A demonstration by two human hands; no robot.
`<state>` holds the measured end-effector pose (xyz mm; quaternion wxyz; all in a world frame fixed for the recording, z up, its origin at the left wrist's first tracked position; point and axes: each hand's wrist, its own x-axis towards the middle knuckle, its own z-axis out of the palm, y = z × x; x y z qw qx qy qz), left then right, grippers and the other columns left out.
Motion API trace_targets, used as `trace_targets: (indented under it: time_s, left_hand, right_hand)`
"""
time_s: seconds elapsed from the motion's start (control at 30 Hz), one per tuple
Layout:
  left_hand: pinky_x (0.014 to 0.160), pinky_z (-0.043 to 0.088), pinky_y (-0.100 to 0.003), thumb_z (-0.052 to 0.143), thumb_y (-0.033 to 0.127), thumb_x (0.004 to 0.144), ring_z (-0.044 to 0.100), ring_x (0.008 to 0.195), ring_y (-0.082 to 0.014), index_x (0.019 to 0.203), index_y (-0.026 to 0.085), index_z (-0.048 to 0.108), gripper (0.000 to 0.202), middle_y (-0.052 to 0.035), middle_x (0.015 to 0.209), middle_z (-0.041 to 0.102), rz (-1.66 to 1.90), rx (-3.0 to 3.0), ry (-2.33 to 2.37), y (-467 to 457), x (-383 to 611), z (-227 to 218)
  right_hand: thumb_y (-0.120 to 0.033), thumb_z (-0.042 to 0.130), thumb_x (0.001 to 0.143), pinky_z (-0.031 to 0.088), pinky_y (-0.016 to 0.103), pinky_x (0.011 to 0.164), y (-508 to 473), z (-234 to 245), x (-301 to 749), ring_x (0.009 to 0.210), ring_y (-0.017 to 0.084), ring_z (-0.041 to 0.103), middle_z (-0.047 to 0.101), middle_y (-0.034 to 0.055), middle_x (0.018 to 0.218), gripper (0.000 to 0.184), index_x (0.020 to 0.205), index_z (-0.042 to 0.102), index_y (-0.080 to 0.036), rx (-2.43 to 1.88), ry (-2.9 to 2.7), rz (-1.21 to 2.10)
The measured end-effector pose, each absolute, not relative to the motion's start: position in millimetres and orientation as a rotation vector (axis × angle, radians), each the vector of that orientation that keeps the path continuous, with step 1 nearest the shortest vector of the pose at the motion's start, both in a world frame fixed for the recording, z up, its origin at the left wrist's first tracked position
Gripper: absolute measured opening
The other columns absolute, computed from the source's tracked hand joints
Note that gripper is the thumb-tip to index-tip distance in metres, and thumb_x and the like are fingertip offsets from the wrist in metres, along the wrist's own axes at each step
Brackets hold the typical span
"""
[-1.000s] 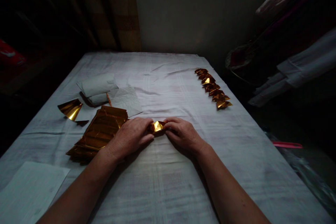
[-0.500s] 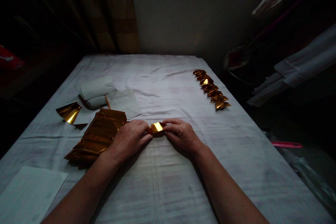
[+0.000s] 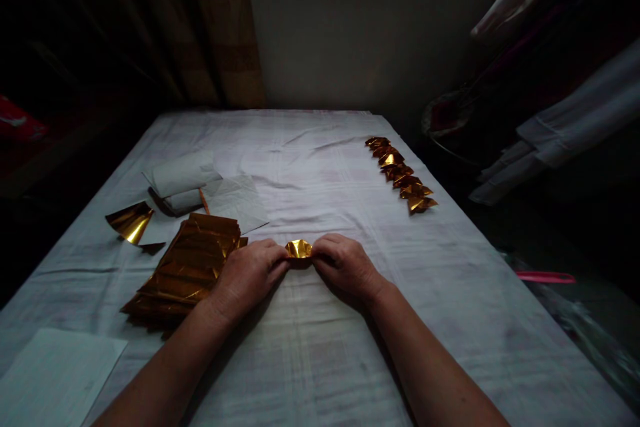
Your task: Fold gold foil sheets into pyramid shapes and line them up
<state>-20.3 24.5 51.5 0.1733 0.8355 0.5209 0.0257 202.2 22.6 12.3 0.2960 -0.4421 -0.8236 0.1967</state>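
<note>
At the far left, a red object (image 3: 20,121) is fading into shadow, cut off and hard to identify. A white paper sheet (image 3: 60,377) is running out of view at the lower left corner. A curled gold foil sheet (image 3: 131,223) is lying near the left edge of the cloth-covered surface (image 3: 320,187), and beside it greyish paper (image 3: 183,175) is resting partly rolled. Nearer, a stack of gold foil sheets (image 3: 193,260) is lying partly hidden behind the left hand (image 3: 253,271). That hand is pinching the left end of a folded gold foil piece (image 3: 299,249), and the right hand (image 3: 347,267) is pinching the other; their fingers are concealing both tips. Farther right, cloth is stretching toward a row of folded foil pieces (image 3: 399,173), which are crowding close along the right edge. Beyond that edge, a pink handle (image 3: 546,277) is showing and pale fabric (image 3: 575,123) is hanging in gloom.
</note>
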Motion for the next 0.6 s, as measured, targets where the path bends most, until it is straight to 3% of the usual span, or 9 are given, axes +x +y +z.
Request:
trace_targets:
  time_s: [0.33,0.6]
  left_hand:
    - [0.066,0.038,-0.027,0.051,0.035,0.096,0.065,0.081,-0.0179,0.086,0.023,0.065,0.020,-0.0010,0.088,0.071,0.058,2.235,1.627,24.1,-14.7,53.3]
    - [0.068,0.039,-0.028,0.049,0.032,0.097,0.065,0.082,-0.0187,0.091,0.022,0.060,0.015,-0.0019,0.090,0.070,0.084,2.269,1.690,21.5,-10.2,48.0]
  right_hand:
    - [-0.022,0.058,0.090,0.044,0.027,0.073,20.5,15.1,192.9,0.081,0.017,0.063,0.071,0.0027,0.088,0.010,0.089,0.068,-0.022,-1.436,-2.131,0.502]
    - [-0.022,0.057,0.090,0.044,0.029,0.076,20.4,12.3,186.6,0.086,0.019,0.063,0.071,0.0039,0.093,0.009,0.094,0.066,-0.023,-1.529,-2.111,0.477]
